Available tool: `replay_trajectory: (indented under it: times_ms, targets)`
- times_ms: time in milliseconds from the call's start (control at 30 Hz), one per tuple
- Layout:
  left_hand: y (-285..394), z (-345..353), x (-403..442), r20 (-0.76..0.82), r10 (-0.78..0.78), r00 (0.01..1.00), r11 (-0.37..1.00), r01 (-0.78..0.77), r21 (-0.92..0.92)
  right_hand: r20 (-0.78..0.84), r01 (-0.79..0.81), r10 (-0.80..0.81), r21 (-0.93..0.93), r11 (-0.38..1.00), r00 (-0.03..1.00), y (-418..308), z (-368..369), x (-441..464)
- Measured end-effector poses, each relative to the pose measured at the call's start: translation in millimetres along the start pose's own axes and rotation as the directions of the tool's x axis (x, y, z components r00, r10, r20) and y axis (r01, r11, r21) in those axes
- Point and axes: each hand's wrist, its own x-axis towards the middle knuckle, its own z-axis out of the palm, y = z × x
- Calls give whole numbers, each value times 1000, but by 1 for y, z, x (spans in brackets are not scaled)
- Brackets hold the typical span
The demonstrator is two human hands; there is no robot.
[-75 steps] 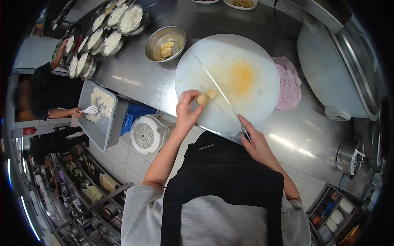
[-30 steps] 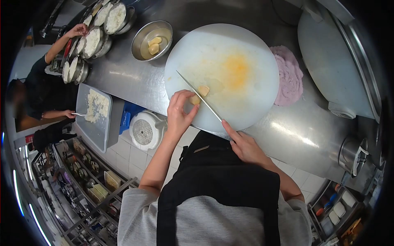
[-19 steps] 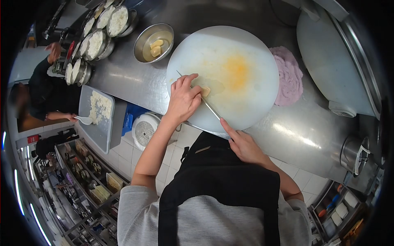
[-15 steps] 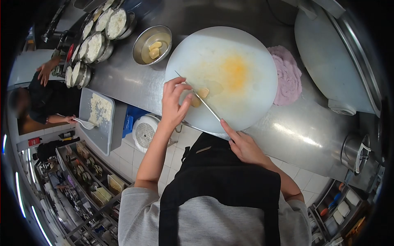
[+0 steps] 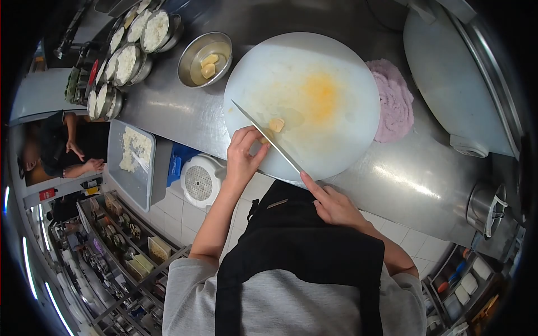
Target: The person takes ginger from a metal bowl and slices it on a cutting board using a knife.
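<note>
In my right hand (image 5: 336, 206) is a knife (image 5: 283, 152), its handle wrapped by the fingers and the forefinger stretched along it. The blade slants up and left over a round white cutting board (image 5: 336, 151). My left hand (image 5: 245, 155) is bent at the board's near left edge, thumb and fingers closed on a pale yellow piece that looks like peeled ginger (image 5: 268, 135), against the blade. Part of this piece is hidden by the fingers and knife. Just beyond the blade lies another piece (image 5: 276, 125) with a tan face.
A metal bowl (image 5: 190, 79) with similar pieces in liquid stands left of the board. Several bowls of white food (image 5: 126, 66) crowd the far left. A pink cloth (image 5: 397, 103) lies right of the board. A co-worker's hands (image 5: 89, 167) are near a grey tub (image 5: 148, 193).
My left hand has lowered and its fingers have closed on the piece. The knife has shifted slightly left and its blade shows broader. The co-worker has let go of the white utensil.
</note>
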Motion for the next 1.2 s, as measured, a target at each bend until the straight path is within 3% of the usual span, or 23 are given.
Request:
replay_trajectory:
  times_ms: [167,233,333,400,533,667,833,967,1200]
  targets:
    - [-1,0,-1,-4,-6,1000,1000,6,-1,17,-10,10,-6,1000,1000,1,0,1]
    - [-1,0,-1,-1,-7,1000,1000,7,7,-112,124,-126,-27,992,986,10,8,2]
    - [0,1,-1,-7,-13,1000,1000,13,-6,-183,205,-200,12,979,963,13,10,13]
    - [-3,3,-2,-9,-49,999,996,48,-78,-149,178,-172,29,984,974,8,3,16]
    - [-3,0,-1,-8,-15,1000,1000,15,3,-70,79,-82,-45,996,994,8,4,7]
    - [-3,2,-3,7,-43,999,999,43,-28,-75,91,-94,-36,995,993,9,3,14]
    - [-3,0,-3,0,-37,999,998,37,-51,-55,105,-99,112,988,994,4,-6,22]
    - [-5,1,-3,9,-27,1000,999,27,-37,-104,153,-149,27,988,983,12,3,15]
    - [-5,2,-5,2,-29,1000,999,29,-19,-23,56,-56,-25,998,998,0,2,1]
